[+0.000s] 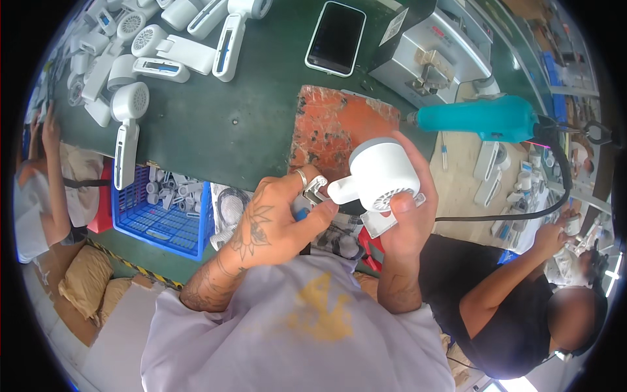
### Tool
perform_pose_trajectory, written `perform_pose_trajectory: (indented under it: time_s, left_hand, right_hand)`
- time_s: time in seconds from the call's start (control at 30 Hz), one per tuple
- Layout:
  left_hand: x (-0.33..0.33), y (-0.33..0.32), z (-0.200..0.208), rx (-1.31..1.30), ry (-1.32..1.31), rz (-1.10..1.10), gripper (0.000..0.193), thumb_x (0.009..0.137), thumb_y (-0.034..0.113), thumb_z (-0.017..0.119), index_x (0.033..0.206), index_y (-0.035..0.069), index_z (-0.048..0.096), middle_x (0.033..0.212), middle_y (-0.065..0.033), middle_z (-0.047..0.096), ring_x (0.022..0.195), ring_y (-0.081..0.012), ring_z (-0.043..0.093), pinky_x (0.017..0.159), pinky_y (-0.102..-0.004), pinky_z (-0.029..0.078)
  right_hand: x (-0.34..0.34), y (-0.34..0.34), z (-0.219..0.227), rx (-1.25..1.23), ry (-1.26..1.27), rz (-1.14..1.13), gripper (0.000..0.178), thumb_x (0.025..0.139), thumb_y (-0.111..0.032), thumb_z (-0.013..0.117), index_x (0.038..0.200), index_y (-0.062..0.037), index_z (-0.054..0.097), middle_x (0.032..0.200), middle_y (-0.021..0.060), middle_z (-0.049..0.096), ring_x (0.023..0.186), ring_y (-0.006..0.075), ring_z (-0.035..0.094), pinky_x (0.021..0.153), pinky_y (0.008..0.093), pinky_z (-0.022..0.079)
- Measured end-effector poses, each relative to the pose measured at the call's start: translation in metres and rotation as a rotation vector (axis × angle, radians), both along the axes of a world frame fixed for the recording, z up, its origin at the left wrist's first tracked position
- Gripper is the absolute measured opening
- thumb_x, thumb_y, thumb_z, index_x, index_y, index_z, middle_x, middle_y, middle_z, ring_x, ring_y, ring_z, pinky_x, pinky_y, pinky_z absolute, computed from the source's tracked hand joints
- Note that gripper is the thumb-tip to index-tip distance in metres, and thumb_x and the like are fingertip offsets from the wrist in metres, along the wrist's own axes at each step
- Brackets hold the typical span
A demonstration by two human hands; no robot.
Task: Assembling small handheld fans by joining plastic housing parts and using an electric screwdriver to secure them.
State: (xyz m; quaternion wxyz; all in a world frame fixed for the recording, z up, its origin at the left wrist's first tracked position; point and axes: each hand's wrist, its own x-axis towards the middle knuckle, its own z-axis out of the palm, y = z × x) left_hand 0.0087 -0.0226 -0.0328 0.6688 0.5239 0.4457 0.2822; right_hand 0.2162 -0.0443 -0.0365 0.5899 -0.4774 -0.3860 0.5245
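Observation:
In front of my chest, my right hand (411,222) is wrapped round the white housing of a handheld fan (385,166), its round grille facing down toward me. The thumb presses beside the grille, next to a small white plate-like part (379,224). My left hand (271,212) is closed, its thumb by the fan's short neck. Between its fingers shows a white open-shelled handle part (315,186), with a bit of blue (301,213) below. Whether this part joins the neck is hidden. Beneath the fan lies a worn orange-red board (320,124).
A teal electric screwdriver (480,117) hangs right of the fan, its cable curving behind. Beyond stand a grey metal machine (431,52) and a phone (336,39). White fans (130,101) pile up far left; a blue crate (163,235) holds parts. Co-workers (509,307) sit on both sides.

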Motion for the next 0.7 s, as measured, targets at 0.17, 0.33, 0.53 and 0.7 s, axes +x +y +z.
perform_pose_trajectory:
  time_s: [0.17, 0.33, 0.53, 0.7]
  left_hand:
    - [0.002, 0.001, 0.002, 0.033, 0.069, -0.005, 0.015, 0.088, 0.012, 0.071, 0.097, 0.002, 0.065, 0.069, -0.0105, 0.065, 0.053, -0.0212, 0.06, 0.055, -0.0358, 0.047]
    - [0.001, 0.003, 0.0, 0.153, 0.122, -0.017, 0.02, 0.085, 0.013, 0.074, 0.099, 0.002, 0.065, 0.071, -0.0106, 0.066, 0.056, -0.0216, 0.061, 0.06, -0.0354, 0.05]
    - [0.006, 0.001, -0.004, 0.268, 0.066, -0.064, 0.023, 0.086, 0.014, 0.075, 0.103, 0.002, 0.065, 0.074, -0.0096, 0.067, 0.063, -0.0188, 0.063, 0.062, -0.0344, 0.051]
    - [0.009, -0.003, -0.008, -0.253, -0.344, -0.052, 0.024, 0.105, 0.02, 0.053, 0.113, 0.0, 0.063, 0.09, -0.0083, 0.069, 0.064, -0.0123, 0.06, 0.06, -0.0277, 0.05]
  right_hand:
    - [0.0, 0.006, 0.014, 0.039, -0.176, 0.086, 0.068, 0.085, -0.021, 0.078, 0.142, 0.0059, 0.055, 0.125, 0.0145, 0.065, 0.116, 0.0201, 0.062, 0.099, 0.0332, 0.049]
    - [0.003, 0.013, 0.018, 0.038, -0.269, 0.137, 0.063, 0.084, -0.013, 0.08, 0.141, 0.0022, 0.058, 0.122, 0.0121, 0.066, 0.111, 0.0183, 0.064, 0.095, 0.0312, 0.05]
    - [0.006, 0.019, 0.019, -0.043, -0.31, 0.178, 0.056, 0.083, -0.007, 0.081, 0.136, -0.0008, 0.062, 0.115, 0.0089, 0.069, 0.105, 0.0141, 0.064, 0.089, 0.0285, 0.051]
    - [0.002, 0.024, 0.02, -0.053, -0.307, 0.152, 0.053, 0.087, -0.009, 0.079, 0.135, -0.0007, 0.057, 0.106, 0.0072, 0.07, 0.095, 0.0106, 0.063, 0.078, 0.0266, 0.051]
